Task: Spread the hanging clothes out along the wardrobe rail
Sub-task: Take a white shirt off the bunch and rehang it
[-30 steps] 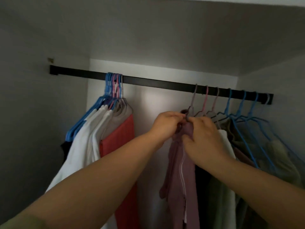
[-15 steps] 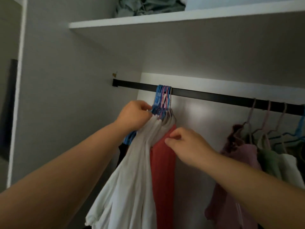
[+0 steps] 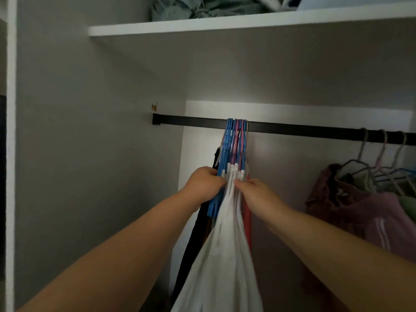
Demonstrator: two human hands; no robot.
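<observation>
**Black rail, one tight bunch to be parted**

Black metal rail (image 3: 292, 129) is spanned across the wardrobe, with bare length left between two groups, presumably so garments can be slid along it. White clothes (image 3: 225, 255) are hung in a packed cluster of blue and pink hangers (image 3: 234, 145) near the rail's left end; mauve clothes (image 3: 371, 212) are hung well apart. The hangers' shoulders are gripped by the left hand (image 3: 206, 182), fingers curled, seemingly to steady them. White fabric is pinched by the right hand (image 3: 254, 191), probably to separate one garment.

Left hand's fingers (image 3: 219, 180) vanish behind the bunched hangers (image 3: 234, 145), so its hold can't be read. The rail (image 3: 292, 129) runs off the right edge, and the shelf (image 3: 202, 28) bundle is cropped at the top.
</observation>
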